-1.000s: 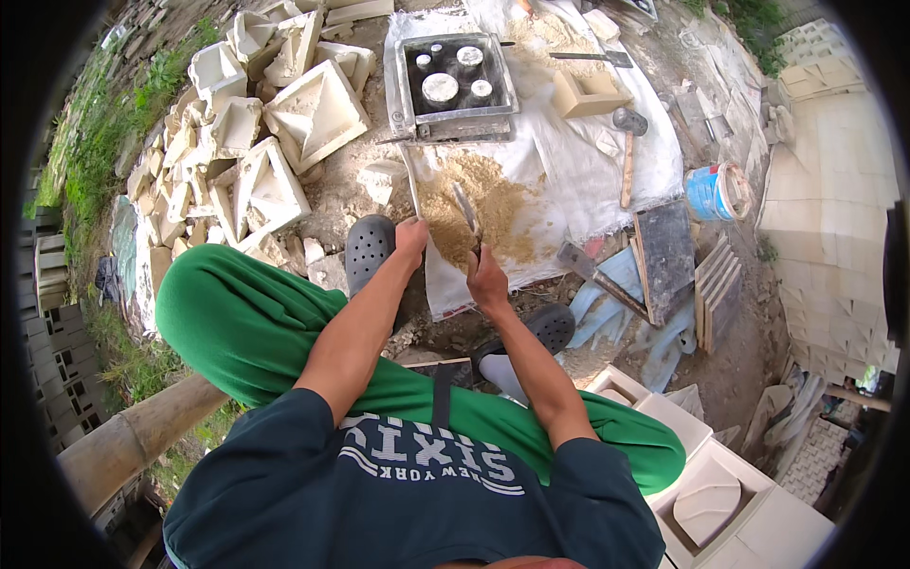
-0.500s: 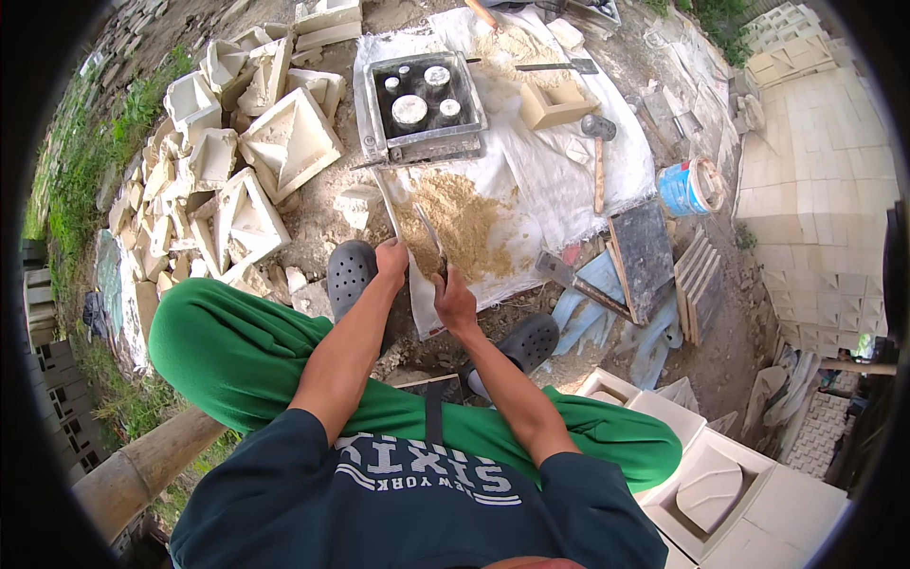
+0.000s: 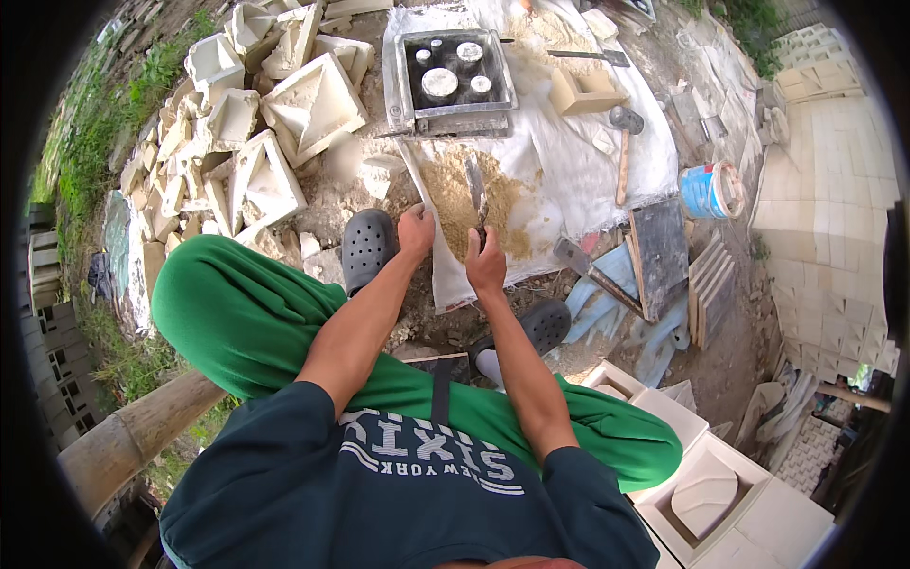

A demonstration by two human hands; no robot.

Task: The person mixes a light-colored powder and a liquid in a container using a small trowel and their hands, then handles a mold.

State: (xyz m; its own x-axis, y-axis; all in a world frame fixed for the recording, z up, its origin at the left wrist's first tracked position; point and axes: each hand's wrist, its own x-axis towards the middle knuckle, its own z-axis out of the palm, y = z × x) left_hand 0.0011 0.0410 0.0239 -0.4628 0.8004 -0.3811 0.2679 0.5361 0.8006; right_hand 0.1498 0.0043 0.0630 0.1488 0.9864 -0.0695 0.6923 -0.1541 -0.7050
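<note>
My left hand (image 3: pixel 415 230) is closed on the near left edge of a white woven sheet (image 3: pixel 559 161), lifting it slightly. My right hand (image 3: pixel 486 266) grips the handle of a trowel (image 3: pixel 474 178), whose blade lies over a pile of tan sandy powder (image 3: pixel 441 185) on the sheet. Just beyond the powder stands a square metal mould (image 3: pixel 403 90), dark inside, with several round pale-topped posts of different sizes.
Broken cream casts (image 3: pixel 313 104) are heaped at left. To the right lie a mallet (image 3: pixel 624 171), an open cream box (image 3: pixel 583 100), a blue-and-white bucket (image 3: pixel 703 192), a hatchet-like tool (image 3: pixel 597 275) and dark boards (image 3: pixel 661 247). Cream blocks (image 3: pixel 706 493) stand at near right.
The trowel has swung more upright and a little farther over the powder with my right hand. My left hand keeps its hold on the sheet. The whole view has shifted slightly.
</note>
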